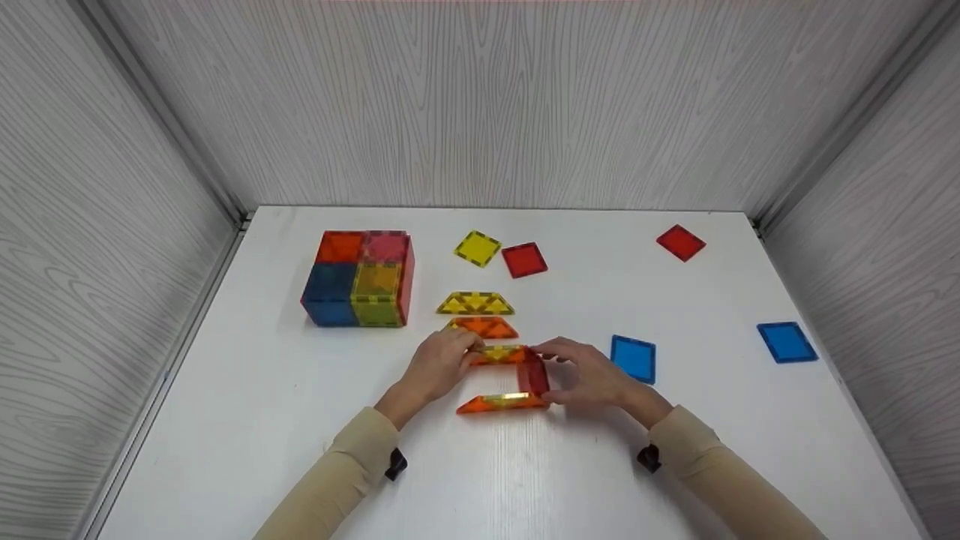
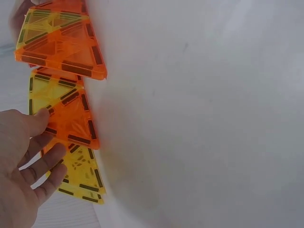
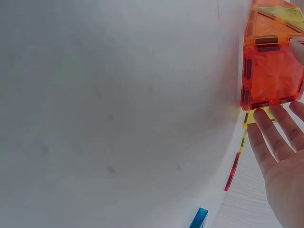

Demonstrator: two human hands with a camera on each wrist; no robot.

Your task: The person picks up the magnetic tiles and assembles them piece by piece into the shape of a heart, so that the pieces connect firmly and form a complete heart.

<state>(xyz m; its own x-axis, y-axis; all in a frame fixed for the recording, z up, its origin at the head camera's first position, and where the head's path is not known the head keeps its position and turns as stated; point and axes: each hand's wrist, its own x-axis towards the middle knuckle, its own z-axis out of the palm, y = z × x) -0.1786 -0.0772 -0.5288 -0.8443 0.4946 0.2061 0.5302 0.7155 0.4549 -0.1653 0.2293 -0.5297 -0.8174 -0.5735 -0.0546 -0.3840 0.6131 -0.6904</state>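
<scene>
Two upright trapezoid panels of orange and yellow magnetic tiles stand parallel, the far one (image 1: 501, 354) and the near one (image 1: 504, 402). A red square magnetic tile (image 1: 533, 373) stands between their right ends. My left hand (image 1: 439, 361) pinches the far panel near its left end, thumb on the near face and fingers behind, as the left wrist view shows. My right hand (image 1: 589, 375) holds the red tile's side of the frame, thumb at the near corner and fingers at the far one. Behind the left fingers are an orange trapezoid (image 1: 486, 327) and a yellow trapezoid (image 1: 475, 304).
A multicoloured tile box (image 1: 358, 279) stands at the back left of the white table. Loose square tiles lie about: a yellow tile (image 1: 478, 248), a red tile (image 1: 525, 259), another red tile (image 1: 681, 243), a blue tile (image 1: 634, 358) and another blue tile (image 1: 787, 342).
</scene>
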